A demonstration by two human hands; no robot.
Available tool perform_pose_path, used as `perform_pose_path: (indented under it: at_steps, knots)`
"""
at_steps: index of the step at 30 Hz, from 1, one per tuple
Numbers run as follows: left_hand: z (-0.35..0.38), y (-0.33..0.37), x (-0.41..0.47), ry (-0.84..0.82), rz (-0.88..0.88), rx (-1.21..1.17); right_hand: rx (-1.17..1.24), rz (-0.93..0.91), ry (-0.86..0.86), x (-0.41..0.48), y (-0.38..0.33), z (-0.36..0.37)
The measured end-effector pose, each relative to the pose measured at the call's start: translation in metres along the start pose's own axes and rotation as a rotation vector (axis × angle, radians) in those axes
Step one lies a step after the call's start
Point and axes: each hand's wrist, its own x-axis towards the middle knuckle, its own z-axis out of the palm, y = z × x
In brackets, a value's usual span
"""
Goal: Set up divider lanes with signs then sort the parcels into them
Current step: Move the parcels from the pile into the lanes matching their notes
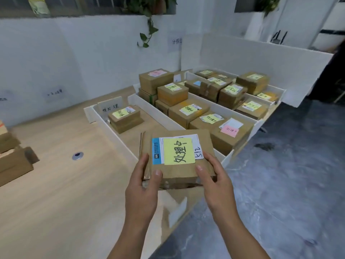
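1. Both hands carry a flat brown cardboard parcel [179, 172]. The left hand [143, 184] has its grip wrapped round the near left corner, thumb on top. The right hand [214, 180] has its grip closed on the near right edge in the same way.
2. The parcel is held above the pale wooden surface [65, 184], over the near end of the white foam-board dividers [112, 128]. Its yellow handwritten sticky note [178, 151] faces up.
3. The lanes look already set up, so the step in hand is judged to be sorting. The leftmost lane holds a small stack of brown parcels [125, 118] in front of a white card sign [110, 107]. The next lane is crowded with brown boxes [188, 111].
4. The next move calls for matching the note to a lane, but the far writing is too blurred to tell which. The parcel then needs lowering flat into a free gap. More brown cartons [13, 161] wait at the left edge of the surface.
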Motion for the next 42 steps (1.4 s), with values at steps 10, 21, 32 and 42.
perform_pose_path:
  at_steps: [10,21,32,42]
  knots:
    - [0.113,-0.014,0.063,-0.093,-0.001,0.028,-0.001,0.024,0.111,0.101,0.027,-0.06]
    - [0.221,-0.013,0.182,-0.054,-0.01,0.051,-0.107,0.048,0.023,0.283,0.033,-0.083]
    - [0.297,-0.025,0.28,0.11,-0.041,0.14,-0.079,0.043,-0.22,0.45,0.051,-0.076]
    - [0.367,-0.044,0.373,0.329,-0.155,0.178,-0.109,0.063,-0.551,0.602,0.074,-0.057]
